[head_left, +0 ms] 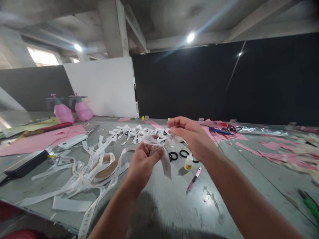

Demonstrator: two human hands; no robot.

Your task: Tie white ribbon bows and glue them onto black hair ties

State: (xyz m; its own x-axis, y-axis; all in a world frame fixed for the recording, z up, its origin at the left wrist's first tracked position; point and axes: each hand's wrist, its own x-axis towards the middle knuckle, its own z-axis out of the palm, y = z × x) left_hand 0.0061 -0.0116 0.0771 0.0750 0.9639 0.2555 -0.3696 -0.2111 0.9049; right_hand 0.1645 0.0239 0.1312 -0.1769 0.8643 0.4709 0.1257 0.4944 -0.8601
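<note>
Between my hands, over the middle of the table, is a white ribbon bow (pixel 166 164) with a tail hanging down. My left hand (pixel 146 157) is closed, thumb and fingers pinching the bow's middle. My right hand (pixel 190 134) is raised to the right, fingers bent toward a sheer loop of the ribbon; whether they grip it is blurred. Just below my right hand stand a small white bottle with a yellow label (pixel 188 162) and several black rings (pixel 184 153). A pink craft knife (pixel 193 181) lies nearer me. Behind my hands is a pile of white bows (pixel 128 132).
Loose printed ribbon and a cardboard ribbon roll (pixel 107 166) spread over the left side, beside a black-handled blade tool (pixel 26 164). Two pink spray bottles (pixel 83 109) stand at back left. Pink scraps (pixel 281 156) and a green-handled tool (pixel 310 204) lie at right.
</note>
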